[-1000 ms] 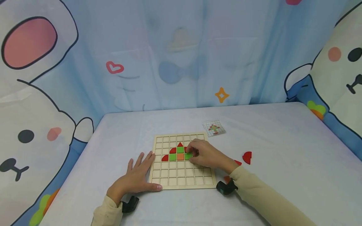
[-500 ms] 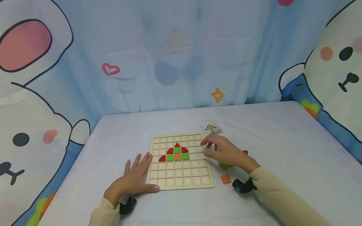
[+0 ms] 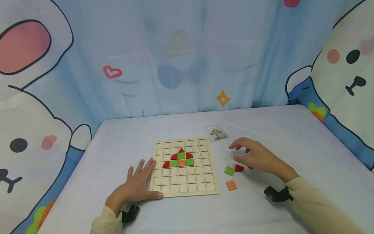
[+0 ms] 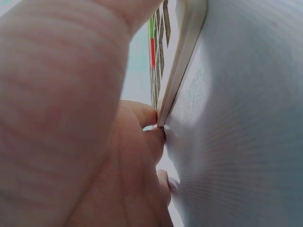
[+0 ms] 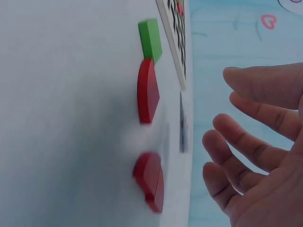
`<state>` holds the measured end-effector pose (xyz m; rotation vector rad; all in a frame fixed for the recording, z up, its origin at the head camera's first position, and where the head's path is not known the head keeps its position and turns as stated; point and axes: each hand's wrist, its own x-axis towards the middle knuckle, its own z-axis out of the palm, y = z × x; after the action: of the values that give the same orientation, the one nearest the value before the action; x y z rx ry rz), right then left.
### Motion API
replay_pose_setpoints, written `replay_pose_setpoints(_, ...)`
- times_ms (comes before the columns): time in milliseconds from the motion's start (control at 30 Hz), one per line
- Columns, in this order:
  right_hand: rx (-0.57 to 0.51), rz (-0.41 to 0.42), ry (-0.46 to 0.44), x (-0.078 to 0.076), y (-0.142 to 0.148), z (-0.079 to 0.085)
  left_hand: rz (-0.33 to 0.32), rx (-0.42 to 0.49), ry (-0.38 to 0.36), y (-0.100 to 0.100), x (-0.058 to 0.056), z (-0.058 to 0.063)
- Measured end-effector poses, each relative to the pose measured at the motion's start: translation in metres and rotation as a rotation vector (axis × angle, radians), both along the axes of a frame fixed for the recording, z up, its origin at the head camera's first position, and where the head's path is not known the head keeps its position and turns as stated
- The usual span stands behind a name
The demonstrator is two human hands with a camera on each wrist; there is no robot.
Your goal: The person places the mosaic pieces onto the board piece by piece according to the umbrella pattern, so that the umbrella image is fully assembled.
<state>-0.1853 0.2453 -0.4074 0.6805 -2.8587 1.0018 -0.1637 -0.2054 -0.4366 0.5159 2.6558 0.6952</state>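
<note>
My left hand [image 3: 135,185] rests with spread fingers along the left edge and near corner of a wooden grid board [image 3: 201,190]. Its fingertips touch the board's rim [image 4: 177,71] in the left wrist view. On the board lie green squares [image 3: 190,162], an orange square [image 3: 181,162], red quarter-round pieces [image 3: 166,164] and a red triangle [image 3: 181,150]. Right of the board my right hand [image 3: 260,157] hovers, fingers loosely bent and holding nothing. Below it are a loose red piece [image 5: 147,92] and more red pieces [image 5: 150,179], partly hidden by the hand in the head view.
A loose green square [image 3: 229,170] and an orange square [image 3: 231,185] lie on the white tablecloth right of the board. A small pattern card [image 3: 216,133] lies beyond the board's far right corner. A printed blue curtain [image 3: 181,65] hangs behind the table.
My right hand has moved right, from the red and green pieces on the board to above the loose pieces. A red quarter-round now shows where its fingers were. The left hand stays put.
</note>
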Motion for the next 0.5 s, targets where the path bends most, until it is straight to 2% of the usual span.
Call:
replay_pose_setpoints(267, 0.044, -0.023, -0.038, 0.008, 0.027, 0.001, -0.010, 0.017, 0.002, -0.001, 0.000, 0.001)
replay_pose_setpoints(500, 0.086, 0.003, -0.074, 0.008, 0.050, -0.007, -0.010, 0.015, 0.016, -0.001, -0.002, -0.006)
